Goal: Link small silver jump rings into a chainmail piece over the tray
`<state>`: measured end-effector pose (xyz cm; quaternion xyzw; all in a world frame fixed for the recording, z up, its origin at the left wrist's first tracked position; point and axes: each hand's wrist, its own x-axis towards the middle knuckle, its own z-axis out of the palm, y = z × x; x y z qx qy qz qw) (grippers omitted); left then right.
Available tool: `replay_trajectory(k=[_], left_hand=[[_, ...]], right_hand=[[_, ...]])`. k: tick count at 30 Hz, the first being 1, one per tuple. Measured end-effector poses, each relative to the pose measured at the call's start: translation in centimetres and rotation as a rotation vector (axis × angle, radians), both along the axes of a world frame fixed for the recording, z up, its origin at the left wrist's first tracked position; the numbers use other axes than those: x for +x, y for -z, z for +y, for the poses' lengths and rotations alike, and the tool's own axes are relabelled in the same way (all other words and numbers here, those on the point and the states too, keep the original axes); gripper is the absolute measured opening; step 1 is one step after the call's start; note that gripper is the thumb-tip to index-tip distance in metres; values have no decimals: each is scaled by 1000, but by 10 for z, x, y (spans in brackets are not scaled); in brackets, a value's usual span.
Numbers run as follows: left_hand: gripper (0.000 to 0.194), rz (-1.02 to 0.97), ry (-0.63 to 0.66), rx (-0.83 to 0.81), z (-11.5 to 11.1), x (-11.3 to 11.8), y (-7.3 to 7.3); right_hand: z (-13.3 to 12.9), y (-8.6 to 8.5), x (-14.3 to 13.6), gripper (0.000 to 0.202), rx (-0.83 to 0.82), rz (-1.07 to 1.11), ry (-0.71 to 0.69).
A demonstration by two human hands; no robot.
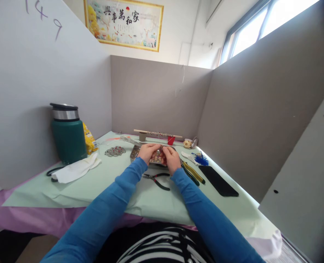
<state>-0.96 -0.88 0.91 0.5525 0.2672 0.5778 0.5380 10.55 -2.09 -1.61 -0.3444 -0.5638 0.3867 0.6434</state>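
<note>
Head view, partitions: grey walls (162, 95) around my bench on three sides.
Bench: table (96, 193) under pale green sheeting, pink cloth below its edge.
Flask: green (68, 140), standing at the left, beside a white cloth (76, 170).
Tray: metal, its rim (132, 156) partly behind my hands, loose small pieces (157, 158) inside.
Rod: pale stick (138, 130) at the back, small pieces along its middle; beige cup (142, 137) and red cup (171, 140) by it.
Black slab: flat (218, 180), at the right.
Pliers: yellow-handled pair (195, 172) by my right wrist; red-and-black pair (160, 180) lying before the tray, neither in use.
My hands: left (148, 152) and right (172, 157) over the tray, fingertips nearly meeting, thumbs and forefingers pinched.
Linked heap: silver and red (115, 151), left of the tray; I judge it finished work.
Remaining: loose stock in the tray, so I judge more is left; exact share cannot be told.
Piece: tiny (161, 147), between both pinches; details too small to tell.
</note>
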Motion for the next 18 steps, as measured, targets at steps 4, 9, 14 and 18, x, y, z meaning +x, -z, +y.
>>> replay_trajectory(k=[4, 9, 14, 18], left_hand=[[25, -1, 44, 2, -1, 0, 0], [25, 27, 83, 42, -5, 0, -3], [31, -8, 157, 4, -6, -1, -4], [36, -14, 269, -45, -7, -1, -3]], right_hand=[[0, -1, 1, 28, 3, 14, -19], [-2, -4, 2, 31, -40, 153, -179], [-5, -7, 2, 31, -41, 274, -435], [-9, -11, 2, 28, -68, 320, -519]])
